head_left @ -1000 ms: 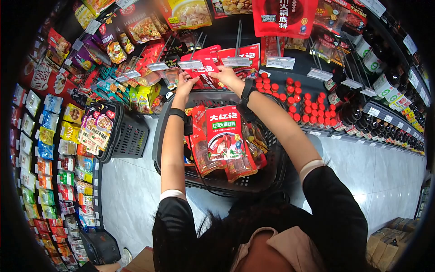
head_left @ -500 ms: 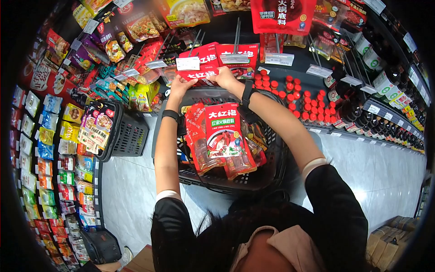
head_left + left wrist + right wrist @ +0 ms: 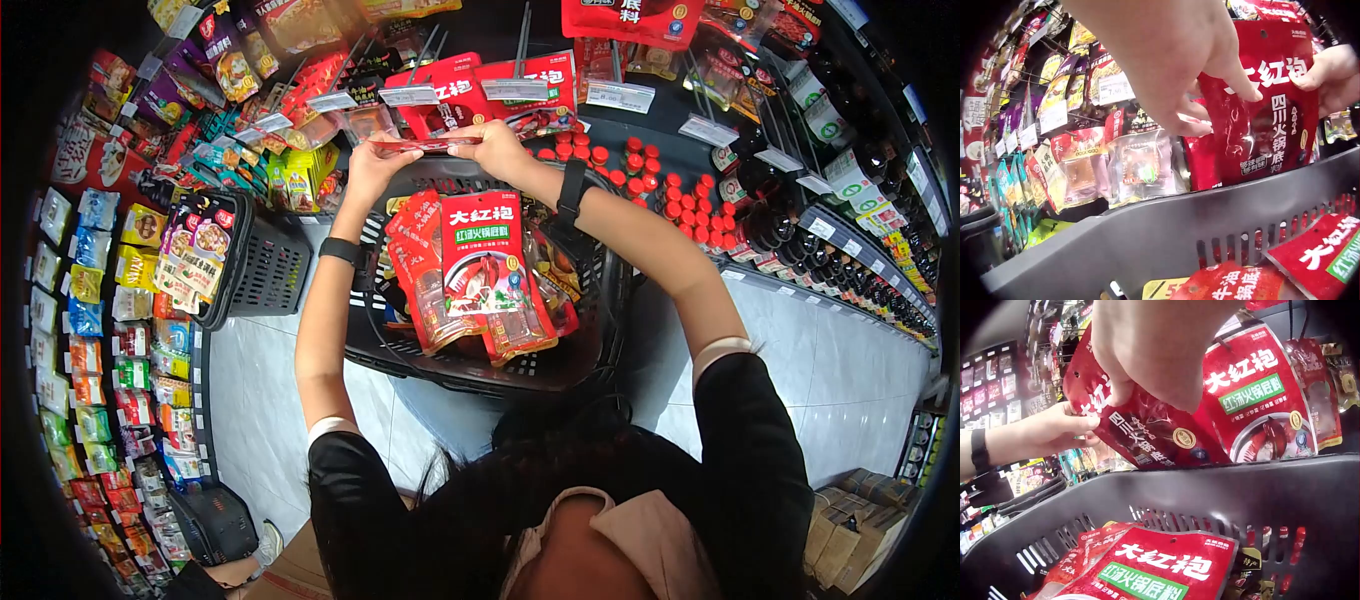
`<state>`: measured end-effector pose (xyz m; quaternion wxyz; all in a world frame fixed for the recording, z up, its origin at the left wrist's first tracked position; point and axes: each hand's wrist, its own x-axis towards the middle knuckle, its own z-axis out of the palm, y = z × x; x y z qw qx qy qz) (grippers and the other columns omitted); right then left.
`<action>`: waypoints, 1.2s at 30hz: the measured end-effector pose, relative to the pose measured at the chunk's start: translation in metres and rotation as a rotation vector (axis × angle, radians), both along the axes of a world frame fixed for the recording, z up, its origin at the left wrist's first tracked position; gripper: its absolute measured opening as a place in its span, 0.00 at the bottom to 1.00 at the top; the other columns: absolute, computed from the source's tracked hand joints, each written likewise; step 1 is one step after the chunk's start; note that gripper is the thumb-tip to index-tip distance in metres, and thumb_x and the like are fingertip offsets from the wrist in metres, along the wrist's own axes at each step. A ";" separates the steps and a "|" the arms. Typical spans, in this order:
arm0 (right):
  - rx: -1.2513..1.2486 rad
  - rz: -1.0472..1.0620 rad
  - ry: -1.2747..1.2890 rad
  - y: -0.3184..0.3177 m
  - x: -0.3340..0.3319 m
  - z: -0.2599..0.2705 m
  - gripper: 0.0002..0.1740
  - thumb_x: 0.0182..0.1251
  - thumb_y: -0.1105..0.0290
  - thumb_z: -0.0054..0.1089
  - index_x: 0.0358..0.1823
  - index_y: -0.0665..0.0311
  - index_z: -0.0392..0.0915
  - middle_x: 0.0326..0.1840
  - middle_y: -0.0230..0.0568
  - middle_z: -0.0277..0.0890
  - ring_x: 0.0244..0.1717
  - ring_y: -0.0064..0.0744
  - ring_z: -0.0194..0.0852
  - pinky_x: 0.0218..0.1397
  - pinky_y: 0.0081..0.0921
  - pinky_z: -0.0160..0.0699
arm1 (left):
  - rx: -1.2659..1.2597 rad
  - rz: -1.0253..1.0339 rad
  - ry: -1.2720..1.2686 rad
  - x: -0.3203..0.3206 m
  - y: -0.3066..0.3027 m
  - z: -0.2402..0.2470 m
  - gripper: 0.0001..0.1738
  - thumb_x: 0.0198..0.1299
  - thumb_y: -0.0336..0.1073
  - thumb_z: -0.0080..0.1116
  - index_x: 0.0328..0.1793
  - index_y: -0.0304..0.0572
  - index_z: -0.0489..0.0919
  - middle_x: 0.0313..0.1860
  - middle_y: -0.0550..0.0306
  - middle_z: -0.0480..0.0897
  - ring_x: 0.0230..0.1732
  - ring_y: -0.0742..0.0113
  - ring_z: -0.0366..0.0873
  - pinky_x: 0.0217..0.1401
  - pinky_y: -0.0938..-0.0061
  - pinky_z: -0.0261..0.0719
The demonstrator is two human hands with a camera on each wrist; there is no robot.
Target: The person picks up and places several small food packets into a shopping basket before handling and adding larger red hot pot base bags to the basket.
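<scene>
A dark red packet (image 3: 428,144) (image 3: 1272,106) (image 3: 1141,428) is held by its two sides just beyond the far rim of a black basket (image 3: 590,340). My left hand (image 3: 376,165) (image 3: 1166,56) pinches one side, my right hand (image 3: 495,150) (image 3: 1154,350) the other. From the head view the packet is nearly edge-on; both wrist views show its front. Inside the basket a red packet with a green label (image 3: 486,255) (image 3: 1160,565) lies on top of other red packets (image 3: 425,280).
Behind my hands hang similar red packets (image 3: 530,90) on hooks with price tags. Red-capped bottles (image 3: 690,215) stand to the right. Another black basket (image 3: 268,270) with packets is at the left, beside a rack of small bags (image 3: 85,320). Cartons (image 3: 850,530) sit at the lower right.
Both hands have drawn the packet away from the hanging ones toward the basket, and it has tilted from face-on to nearly edge-on in the head view. The head view has shifted.
</scene>
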<state>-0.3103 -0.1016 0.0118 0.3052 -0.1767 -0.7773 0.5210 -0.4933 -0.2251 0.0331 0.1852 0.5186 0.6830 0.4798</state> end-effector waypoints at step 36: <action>-0.308 0.038 0.098 -0.044 0.061 0.078 0.14 0.58 0.66 0.58 0.38 0.72 0.76 0.32 0.42 0.80 0.29 0.28 0.79 0.32 0.23 0.75 | 0.042 -0.147 -0.359 0.082 -0.051 0.077 0.18 0.57 0.33 0.56 0.51 0.31 0.69 0.44 0.54 0.78 0.41 0.74 0.77 0.44 0.79 0.77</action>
